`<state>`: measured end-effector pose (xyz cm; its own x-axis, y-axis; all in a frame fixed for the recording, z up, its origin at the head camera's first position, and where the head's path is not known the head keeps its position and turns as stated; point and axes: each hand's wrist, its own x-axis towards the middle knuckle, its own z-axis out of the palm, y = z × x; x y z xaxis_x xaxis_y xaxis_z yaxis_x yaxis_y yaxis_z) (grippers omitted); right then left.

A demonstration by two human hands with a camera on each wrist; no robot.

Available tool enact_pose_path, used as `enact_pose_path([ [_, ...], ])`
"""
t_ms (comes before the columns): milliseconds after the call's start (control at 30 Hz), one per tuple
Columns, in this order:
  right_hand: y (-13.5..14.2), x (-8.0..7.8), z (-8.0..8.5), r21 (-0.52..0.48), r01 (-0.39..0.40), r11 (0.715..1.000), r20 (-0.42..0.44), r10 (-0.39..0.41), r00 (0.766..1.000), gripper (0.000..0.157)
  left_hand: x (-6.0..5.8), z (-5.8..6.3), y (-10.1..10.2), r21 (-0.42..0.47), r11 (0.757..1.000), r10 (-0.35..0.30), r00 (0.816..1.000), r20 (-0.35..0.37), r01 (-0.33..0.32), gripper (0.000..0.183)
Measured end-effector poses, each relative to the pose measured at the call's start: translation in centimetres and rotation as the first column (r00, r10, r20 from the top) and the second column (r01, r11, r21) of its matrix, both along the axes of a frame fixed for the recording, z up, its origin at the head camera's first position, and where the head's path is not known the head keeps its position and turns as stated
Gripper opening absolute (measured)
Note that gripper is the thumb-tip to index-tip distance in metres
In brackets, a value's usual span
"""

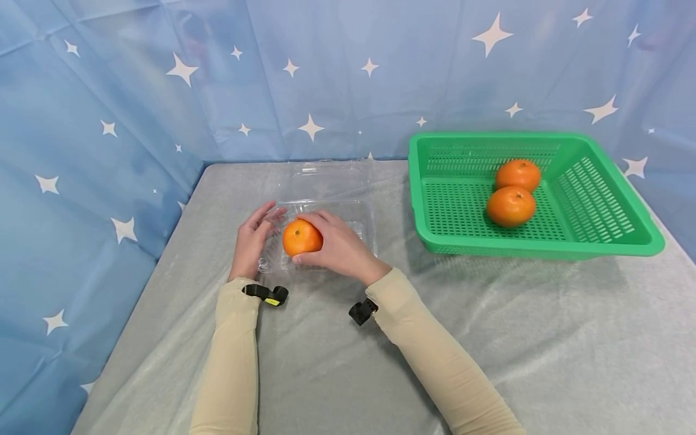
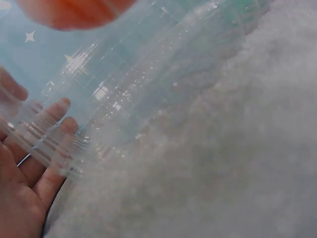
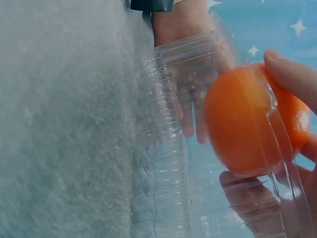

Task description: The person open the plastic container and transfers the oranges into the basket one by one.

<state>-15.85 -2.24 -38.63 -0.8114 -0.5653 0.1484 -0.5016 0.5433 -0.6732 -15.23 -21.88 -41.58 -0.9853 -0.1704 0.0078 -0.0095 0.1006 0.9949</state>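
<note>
An orange [image 1: 301, 237] is gripped by my right hand [image 1: 339, 246], thumb on the near side and fingers on the far side. It is at the left part of a clear plastic clamshell box [image 1: 356, 226], whose lid [image 1: 331, 178] lies open toward the back. My left hand [image 1: 254, 238] is at the box's left side with its fingers extended, holding nothing. In the right wrist view the orange [image 3: 242, 124] shows through the clear wall, partly above its rim. Through the plastic, the left wrist view shows the left fingers [image 2: 52, 148].
To the right stands a green plastic basket [image 1: 538, 246] with two oranges [image 1: 511, 206] in it. Grey cloth [image 1: 315, 362] covers the table. A blue curtain with white stars [image 1: 348, 90] hangs behind and along the left side.
</note>
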Motion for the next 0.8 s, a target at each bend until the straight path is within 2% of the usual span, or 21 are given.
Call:
enact_pose_path([
  [133,0.1,0.0,0.2,-0.027,-0.020,0.999,0.011,0.021,1.000,0.075,-0.1,-0.3,-0.1,0.001,1.000,0.000,1.000,-0.004,0.000,0.043],
  [300,0.4,0.0,0.5,-0.048,-0.064,0.997,0.030,0.066,0.997,0.078,-0.6,-1.4,-0.6,0.012,1.000,0.001,1.000,-0.009,-0.001,0.043],
  [467,0.6,0.0,0.7,-0.045,-0.072,0.996,0.044,0.074,0.996,0.080,-1.1,-2.2,-0.8,-0.001,1.000,0.005,1.000,-0.025,-0.005,0.042],
  [600,0.7,-0.1,0.9,-0.038,-0.069,0.997,0.048,0.071,0.996,0.080,-1.0,-1.9,-0.7,-0.003,1.000,-0.001,1.000,-0.023,0.001,0.041],
  [800,1.1,-0.2,1.2,-0.033,-0.051,0.998,0.094,0.054,0.994,0.082,-0.2,-0.4,-0.1,0.015,1.000,-0.004,1.000,0.002,0.004,0.041],
])
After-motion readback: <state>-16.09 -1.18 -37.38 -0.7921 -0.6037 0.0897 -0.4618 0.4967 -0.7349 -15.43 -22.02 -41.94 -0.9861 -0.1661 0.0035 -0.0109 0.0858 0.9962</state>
